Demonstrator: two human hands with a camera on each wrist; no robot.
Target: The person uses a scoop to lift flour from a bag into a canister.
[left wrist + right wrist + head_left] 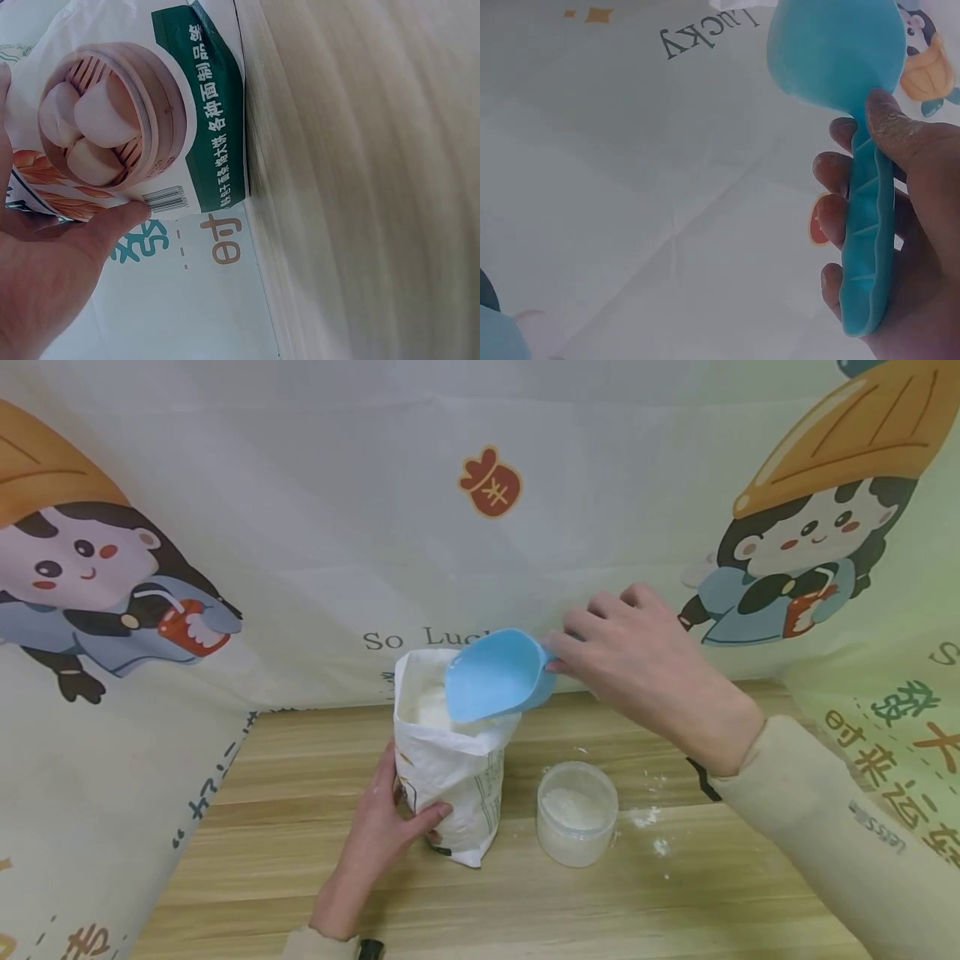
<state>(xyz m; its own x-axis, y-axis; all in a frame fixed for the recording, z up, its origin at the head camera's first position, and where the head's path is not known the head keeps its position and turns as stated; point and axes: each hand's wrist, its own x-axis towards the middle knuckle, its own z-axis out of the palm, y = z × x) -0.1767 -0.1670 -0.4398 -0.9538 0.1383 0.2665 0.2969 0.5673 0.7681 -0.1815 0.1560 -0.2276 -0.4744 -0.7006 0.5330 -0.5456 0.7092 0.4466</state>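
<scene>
- Our left hand [384, 827] gripped the white bag [461, 785] low, thumb and fingers round it.
- Our right hand's [637, 660] curled fingers held the blue scoop [497, 672] at the bag's mouth.
- The bag and a clear tub [576, 839] stood near each other on the table [285, 827].

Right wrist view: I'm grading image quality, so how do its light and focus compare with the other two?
Right wrist: dim and greyish, though the blue scoop has fairly clear edges; left wrist: the bag shows legible print, while the tabletop blurs into soft streaks; head: lighter overall, with a greenish tint on the backdrop toward the right edge.
</scene>
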